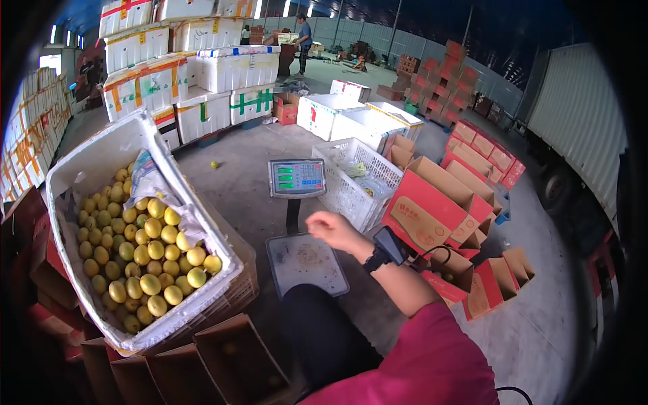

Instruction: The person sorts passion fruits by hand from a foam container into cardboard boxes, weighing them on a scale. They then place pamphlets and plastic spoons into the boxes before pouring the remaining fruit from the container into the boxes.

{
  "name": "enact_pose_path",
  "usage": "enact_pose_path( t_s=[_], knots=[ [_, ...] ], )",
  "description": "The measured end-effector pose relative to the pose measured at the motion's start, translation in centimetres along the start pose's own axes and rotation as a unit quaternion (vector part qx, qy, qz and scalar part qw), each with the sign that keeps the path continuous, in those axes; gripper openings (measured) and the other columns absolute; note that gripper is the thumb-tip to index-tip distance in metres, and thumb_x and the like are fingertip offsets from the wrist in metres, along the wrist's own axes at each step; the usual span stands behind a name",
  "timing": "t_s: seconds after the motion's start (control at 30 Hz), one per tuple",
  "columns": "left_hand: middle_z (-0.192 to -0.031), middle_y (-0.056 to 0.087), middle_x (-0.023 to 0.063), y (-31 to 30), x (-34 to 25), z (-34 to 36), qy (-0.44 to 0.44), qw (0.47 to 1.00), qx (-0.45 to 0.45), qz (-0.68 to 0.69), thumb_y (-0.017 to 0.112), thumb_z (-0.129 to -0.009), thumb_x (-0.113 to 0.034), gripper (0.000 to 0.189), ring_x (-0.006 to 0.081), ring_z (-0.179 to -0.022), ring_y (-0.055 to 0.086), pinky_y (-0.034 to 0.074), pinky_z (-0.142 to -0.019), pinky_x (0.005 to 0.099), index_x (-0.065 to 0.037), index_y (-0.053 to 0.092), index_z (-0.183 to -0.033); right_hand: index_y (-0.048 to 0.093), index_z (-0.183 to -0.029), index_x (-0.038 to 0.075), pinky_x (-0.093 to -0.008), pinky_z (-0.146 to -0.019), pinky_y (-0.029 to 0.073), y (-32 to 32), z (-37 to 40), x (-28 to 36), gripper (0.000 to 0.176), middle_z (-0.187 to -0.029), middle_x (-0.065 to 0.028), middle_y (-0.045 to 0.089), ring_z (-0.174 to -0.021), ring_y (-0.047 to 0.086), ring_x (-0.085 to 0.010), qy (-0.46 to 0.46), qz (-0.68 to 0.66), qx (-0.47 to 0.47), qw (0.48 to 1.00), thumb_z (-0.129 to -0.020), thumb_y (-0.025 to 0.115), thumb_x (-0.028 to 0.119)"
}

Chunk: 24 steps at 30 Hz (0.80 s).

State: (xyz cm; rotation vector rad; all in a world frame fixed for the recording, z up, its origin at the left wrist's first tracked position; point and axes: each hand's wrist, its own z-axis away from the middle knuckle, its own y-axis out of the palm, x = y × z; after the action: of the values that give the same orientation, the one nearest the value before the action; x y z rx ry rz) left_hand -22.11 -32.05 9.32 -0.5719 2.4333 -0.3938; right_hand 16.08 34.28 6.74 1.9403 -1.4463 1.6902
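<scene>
While the right hand (332, 230) hovers, curled, above the scale platform (307, 263), whether its fingertips meet is unclear. The left hand is out of view.

Digits on the scale display (287, 177) too small to read — the trailer (575, 115) cut off at right

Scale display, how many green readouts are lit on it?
3, stacked on the left of the scale display: the top readout, the middle readout and the bottom readout. None looks hidden.
</scene>
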Motion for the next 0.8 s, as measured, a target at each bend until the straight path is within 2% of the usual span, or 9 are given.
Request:
enact_pose_path(
  t_s=[0.03, 0.2, 0.27, 0.3, 0.33, 0.37, 0.53, 0.73, 0.8],
  knots=[
    [-0.123, 0.054, 0.0157, 3.6, -7.0, -0.5, -0.291, 0.918, -0.082, 0.257, 0.062, -0.085, -0.01, 0.04, 0.028, -0.108, 0.055, 0.044, -0.095, 0.039, 0.0, 0.053, -0.123, 0.061, -0.095, 0.002, -0.0248, -0.06, 0.046, -2.4, 0.3, -3.6, 0.015, -0.075, -0.0014, 0.06, -0.066, 0.055, -0.0079, 0.091, -0.026, -0.013, 0.995, -0.088, 0.058, 0.015],
    [-0.127, 0.05, 0.0179, 15.1, -18.0, 3.5, -0.203, 0.945, 0.164, 0.195, 0.051, -0.091, -0.008, 0.036, 0.0276, -0.118, 0.047, 0.039, -0.101, 0.0356, 0.003, 0.049, -0.125, 0.058, -0.098, 0.009, -0.0242, -0.057, 0.045, -9.3, 0.7, -18.5, 0.019, -0.085, -0.0017, 0.063, -0.07, 0.058, -0.0091, 0.378, -0.081, -0.08, 0.919, -0.087, 0.057, 0.024],
    [-0.129, 0.048, 0.015, 19.1, -17.8, 5.1, -0.437, 0.817, 0.174, 0.333, 0.039, -0.098, -0.019, 0.038, 0.0268, -0.118, 0.046, 0.035, -0.105, 0.0365, 0.002, 0.045, -0.128, 0.058, -0.095, 0.009, -0.0241, -0.057, 0.044, -9.7, 1.1, -25.0, 0.018, -0.084, -0.0008, 0.062, -0.069, 0.057, -0.0086, 0.405, -0.11, -0.081, 0.904, -0.085, 0.058, 0.024],
    [-0.129, 0.048, 0.0162, 21.2, -19.2, 5.9, -0.369, 0.873, 0.209, 0.241, 0.043, -0.096, -0.014, 0.035, 0.0263, -0.114, 0.049, 0.039, -0.101, 0.0366, 0.001, 0.046, -0.128, 0.057, -0.091, 0.008, -0.0246, -0.056, 0.044, -9.3, 1.0, -28.1, 0.016, -0.082, -0.0008, 0.061, -0.068, 0.057, -0.009, 0.431, -0.077, -0.083, 0.895, -0.084, 0.058, 0.022],
    [-0.125, 0.051, 0.0176, 22.9, -13.1, 7.7, -0.378, 0.78, 0.206, 0.454, 0.051, -0.091, -0.004, 0.036, 0.0266, -0.108, 0.053, 0.043, -0.095, 0.0378, 0.0, 0.048, -0.126, 0.056, -0.088, 0.008, -0.025, -0.056, 0.044, -8.9, 1.2, -30.6, 0.014, -0.08, -0.0008, 0.06, -0.067, 0.056, -0.0094, 0.457, -0.045, -0.087, 0.884, -0.082, 0.059, 0.021],
    [-0.12, 0.054, 0.0205, 25.0, -19.7, 7.2, -0.221, 0.916, 0.294, 0.162, 0.059, -0.084, 0.001, 0.043, 0.0293, -0.103, 0.055, 0.045, -0.091, 0.0408, 0.0, 0.049, -0.127, 0.056, -0.088, 0.008, -0.025, -0.056, 0.044, -8.5, 1.1, -32.4, 0.014, -0.08, -0.0008, 0.06, -0.067, 0.056, -0.0094, 0.462, -0.056, -0.086, 0.881, -0.082, 0.059, 0.021],
    [-0.125, 0.049, 0.0262, 35.5, -26.0, 7.3, 0.08, 0.933, 0.337, -0.101, 0.069, -0.083, -0.022, 0.057, 0.0381, -0.111, 0.05, 0.042, -0.095, 0.0433, 0.001, 0.046, -0.129, 0.054, -0.112, 0.001, -0.0432, -0.09, 0.04, -6.6, -0.3, -39.5, 0.043, -0.104, -0.0189, 0.058, -0.102, 0.054, -0.0318, 0.322, 0.217, -0.171, 0.906, -0.076, 0.062, 0.022],
    [-0.138, 0.035, 0.0291, 42.4, -24.2, 10.5, 0.02, 0.876, 0.446, -0.18, 0.067, -0.078, -0.048, 0.089, 0.0459, -0.124, 0.037, 0.034, -0.101, 0.0516, 0.001, 0.027, -0.141, 0.05, -0.127, 0.005, -0.0474, -0.106, 0.024, -18.5, -10.5, -34.5, 0.054, -0.122, -0.0203, 0.054, -0.124, 0.04, -0.0379, 0.192, 0.536, -0.353, 0.742, -0.079, 0.061, 0.027],
    [-0.141, 0.033, 0.0256, 43.6, -22.9, 12.7, 0.105, 0.865, 0.414, -0.264, 0.057, -0.085, -0.049, 0.08, 0.0441, -0.128, 0.034, 0.032, -0.1, 0.0579, 0.001, 0.026, -0.141, 0.06, -0.115, 0.007, -0.0481, -0.101, 0.032, -20.9, -11.3, -38.4, 0.042, -0.117, -0.0166, 0.059, -0.118, 0.048, -0.0338, 0.455, 0.514, -0.125, 0.716, -0.08, 0.06, 0.03]
  ],
)
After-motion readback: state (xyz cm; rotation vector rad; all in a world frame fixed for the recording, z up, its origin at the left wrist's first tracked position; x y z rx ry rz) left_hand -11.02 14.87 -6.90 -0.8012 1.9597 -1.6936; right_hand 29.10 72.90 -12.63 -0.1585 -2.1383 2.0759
